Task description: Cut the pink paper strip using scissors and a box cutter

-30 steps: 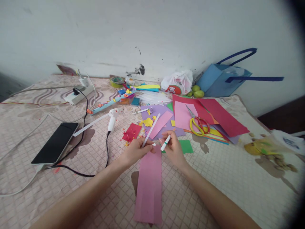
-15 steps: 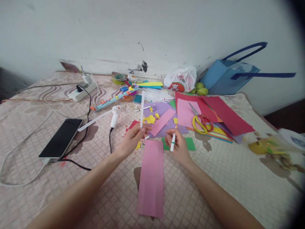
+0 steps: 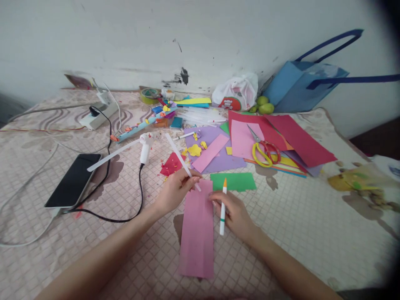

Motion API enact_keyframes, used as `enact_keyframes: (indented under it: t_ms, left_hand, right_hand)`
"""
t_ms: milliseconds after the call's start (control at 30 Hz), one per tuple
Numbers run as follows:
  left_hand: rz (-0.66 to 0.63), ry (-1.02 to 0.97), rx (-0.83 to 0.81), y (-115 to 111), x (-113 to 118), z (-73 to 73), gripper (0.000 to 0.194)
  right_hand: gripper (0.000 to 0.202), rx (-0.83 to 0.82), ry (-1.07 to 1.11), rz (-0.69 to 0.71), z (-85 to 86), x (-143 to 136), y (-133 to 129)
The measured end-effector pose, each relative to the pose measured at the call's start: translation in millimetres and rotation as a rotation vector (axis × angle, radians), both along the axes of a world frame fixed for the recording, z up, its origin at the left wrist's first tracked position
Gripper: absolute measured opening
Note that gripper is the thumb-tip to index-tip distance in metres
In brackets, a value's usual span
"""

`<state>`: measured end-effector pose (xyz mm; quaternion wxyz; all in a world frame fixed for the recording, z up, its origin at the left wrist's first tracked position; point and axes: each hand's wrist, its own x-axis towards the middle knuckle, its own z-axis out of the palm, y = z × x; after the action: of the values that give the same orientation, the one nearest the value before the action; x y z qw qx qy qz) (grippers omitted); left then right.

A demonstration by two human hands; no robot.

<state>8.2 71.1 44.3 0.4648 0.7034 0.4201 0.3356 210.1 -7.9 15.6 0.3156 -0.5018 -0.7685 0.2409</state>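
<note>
A long pink paper strip (image 3: 197, 241) with faint creases lies lengthwise in front of me. My left hand (image 3: 178, 189) pinches a thin white stick (image 3: 179, 156) just over the strip's far left corner, the stick slanting up to the left. At the strip's far right edge, my right hand (image 3: 233, 212) holds a white marker (image 3: 223, 208) between its fingers, orange end pointing away. A green paper piece (image 3: 233, 181) lies just beyond the right hand. Past the strip is purple paper (image 3: 236, 161) with a pink slip (image 3: 211, 153) and a yellow flower cutout (image 3: 194, 150).
Scissors (image 3: 262, 154) lie on stacked coloured papers at the right. A white glue gun (image 3: 145, 152) with a black cable and a phone (image 3: 73, 180) are at the left. Behind are a power strip (image 3: 100, 116), a plastic bag (image 3: 236, 92) and a blue bag (image 3: 283, 89).
Both hands have come nearer, over the far end of the pink strip. The white stick has tilted from upright to leaning left. The marker has turned more upright.
</note>
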Motion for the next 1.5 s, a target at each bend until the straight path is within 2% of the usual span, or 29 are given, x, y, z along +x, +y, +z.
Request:
enact_keyframes:
  t_ms: [133,233,467,733,1067,1500]
  left_hand:
    - [0.004,0.092,0.143,2,5,1.9,0.016]
    - [-0.031,0.138,0.207,5,8,1.4,0.018]
    - [-0.063,0.208,0.209,7,11,2.2,0.016]
    - [-0.093,0.233,0.28,8,14,-4.7,0.016]
    - [-0.192,0.259,0.325,8,16,2.1,0.012]
    - [-0.154,0.299,0.341,3,14,3.7,0.011]
  right_hand:
    - [0.019,0.029,-0.014,0.038,-3.8,-1,-1]
    - [0.02,0.017,-0.016,0.035,-5.1,-1,0]
    - [0.02,-0.008,-0.001,0.038,-4.0,0,1]
    - [0.021,-0.009,0.015,0.029,-2.8,0,3]
    - [0.021,-0.05,0.01,0.039,0.1,1,3]
    - [0.019,-0.063,0.018,0.033,0.2,1,3]
